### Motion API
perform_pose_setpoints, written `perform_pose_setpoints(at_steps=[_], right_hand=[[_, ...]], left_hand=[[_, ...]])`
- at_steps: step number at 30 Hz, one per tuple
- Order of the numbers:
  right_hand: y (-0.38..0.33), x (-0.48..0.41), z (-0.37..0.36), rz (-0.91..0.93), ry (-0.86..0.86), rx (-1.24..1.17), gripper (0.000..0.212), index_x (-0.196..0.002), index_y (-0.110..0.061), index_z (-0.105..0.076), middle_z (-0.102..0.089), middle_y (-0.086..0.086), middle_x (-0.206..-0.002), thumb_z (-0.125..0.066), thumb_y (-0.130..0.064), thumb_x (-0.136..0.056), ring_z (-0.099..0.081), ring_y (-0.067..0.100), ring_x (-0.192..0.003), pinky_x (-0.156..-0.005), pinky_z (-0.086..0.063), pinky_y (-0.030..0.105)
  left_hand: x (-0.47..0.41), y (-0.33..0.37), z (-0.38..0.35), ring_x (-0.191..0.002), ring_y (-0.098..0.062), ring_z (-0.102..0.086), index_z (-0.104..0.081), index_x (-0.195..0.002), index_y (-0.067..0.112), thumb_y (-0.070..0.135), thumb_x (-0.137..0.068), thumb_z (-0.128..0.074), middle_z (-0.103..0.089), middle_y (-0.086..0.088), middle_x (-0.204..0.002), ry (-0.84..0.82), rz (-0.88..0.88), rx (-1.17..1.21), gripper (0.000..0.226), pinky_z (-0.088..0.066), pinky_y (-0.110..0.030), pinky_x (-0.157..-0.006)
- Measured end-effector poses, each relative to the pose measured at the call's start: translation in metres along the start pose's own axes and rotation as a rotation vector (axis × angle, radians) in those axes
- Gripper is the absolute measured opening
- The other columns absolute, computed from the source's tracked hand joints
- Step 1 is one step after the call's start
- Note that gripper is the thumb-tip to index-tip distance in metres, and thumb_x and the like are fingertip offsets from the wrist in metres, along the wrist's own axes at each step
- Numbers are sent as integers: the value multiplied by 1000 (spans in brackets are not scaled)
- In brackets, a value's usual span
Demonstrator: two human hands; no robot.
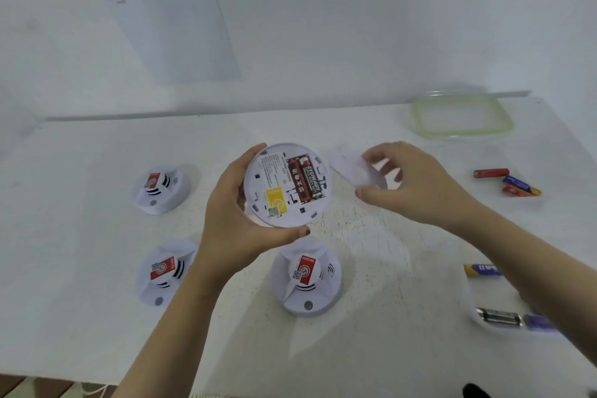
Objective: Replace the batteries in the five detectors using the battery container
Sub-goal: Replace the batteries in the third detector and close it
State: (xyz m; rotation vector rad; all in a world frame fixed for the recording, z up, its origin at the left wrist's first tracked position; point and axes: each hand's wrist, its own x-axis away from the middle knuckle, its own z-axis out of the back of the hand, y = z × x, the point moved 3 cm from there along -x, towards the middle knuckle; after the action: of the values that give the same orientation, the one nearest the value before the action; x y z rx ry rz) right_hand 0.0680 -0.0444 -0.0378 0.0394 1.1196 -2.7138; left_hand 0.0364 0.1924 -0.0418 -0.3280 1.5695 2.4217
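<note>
The left hand (239, 223) grips the upturned detector (286, 186), its batteries (303, 179) running front-to-back. The right hand (416, 184), pinching the cover (352, 168), hovers just right of them.

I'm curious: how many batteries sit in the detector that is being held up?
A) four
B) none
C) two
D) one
C: two batteries lie side by side in the open back of the detector that the left hand grips, while the right hand holds a white cover.
</note>
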Motion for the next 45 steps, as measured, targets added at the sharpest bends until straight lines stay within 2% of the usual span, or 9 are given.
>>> perform_pose_setpoints(at_steps=[4, 7, 10, 23, 28, 32, 35, 41, 45], right_hand=[[-38, 8, 7, 290, -29, -99, 53, -117, -29, -56, -54, -13, -111, -74, -36, -68, -51, -3, -100, -83, -34, 5], [-58, 13, -1, 492, -37, 158, 57, -122, -25, -55, -52, -10, -111, -71, -40, -69, -47, 3, -103, -94, -30, 20], [-66, 14, -7, 571, -7, 354, 57, -123, -23, -57, -55, -5, -110, -64, -46, -71, -46, 8, -99, -94, -26, 26], [-69, 11, 0, 514, -72, 307, 58, -130, -31, -55, -39, 0, -143, -67, -42, -74, -27, 12, -131, -108, -16, 31], [-68, 11, 6, 429, -106, 220, 58, -129, -43, -51, -30, -9, -149, -73, -41, -75, -20, -1, -129, -104, -8, 13], [-65, 12, 3, 359, -126, 103, 60, -126, -44, -52, -41, -10, -144, -77, -38, -72, -33, 3, -132, -107, -27, 22], [-63, 16, 0, 376, -97, 0, 59, -125, -31, -58, -58, -10, -127, -73, -30, -68, -47, -6, -115, -93, -36, 7], [-65, 23, -10, 376, -140, -84, 69, -131, -44, -47, -41, -13, -144, -76, -42, -69, -18, -7, -139, -106, -28, 18], [-70, 23, -15, 387, -79, -141, 64, -128, -49, -48, -37, -12, -146, -75, -44, -70, -16, -5, -140, -104, -31, 18]], left_hand=[[-1, 2, -1, -119, -2, -54, -47, -132, 27, 42, -41, -86, -58, 11, -127, -27, -23, 3, 101, -48, -14, -88], [-3, 5, -3, -116, 1, -55, -46, -127, 38, 44, -39, -85, -59, 15, -125, -29, -16, 15, 96, -47, -11, -88], [-4, 10, -4, -116, 0, -56, -44, -128, 36, 43, -43, -85, -59, 14, -125, -48, -46, 18, 95, -47, -11, -86], [-3, 13, -1, -118, -9, -57, -46, -135, 10, 26, -48, -90, -61, 9, -125, -140, -85, 63, 99, -47, -16, -89], [-3, 16, -1, -117, -10, -58, -47, -133, 10, 11, -46, -92, -61, 9, -123, -167, -104, 61, 97, -48, -15, -88], [-3, 20, -2, -116, -11, -58, -48, -132, 11, 13, -44, -94, -62, 10, -122, -178, -113, 77, 99, -48, -16, -88], [-2, 19, -3, -116, -13, -59, -49, -131, 7, 9, -45, -93, -63, 7, -122, -181, -105, 91, 97, -48, -18, -88], [2, 21, -7, -114, -4, -58, -49, -131, 10, 3, -44, -90, -61, 12, -121, -171, -80, 123, 96, -47, -12, -86], [-1, 26, -8, -115, -7, -59, -48, -132, 9, 6, -44, -91, -63, 6, -121, -171, -79, 139, 99, -49, -15, -87]])
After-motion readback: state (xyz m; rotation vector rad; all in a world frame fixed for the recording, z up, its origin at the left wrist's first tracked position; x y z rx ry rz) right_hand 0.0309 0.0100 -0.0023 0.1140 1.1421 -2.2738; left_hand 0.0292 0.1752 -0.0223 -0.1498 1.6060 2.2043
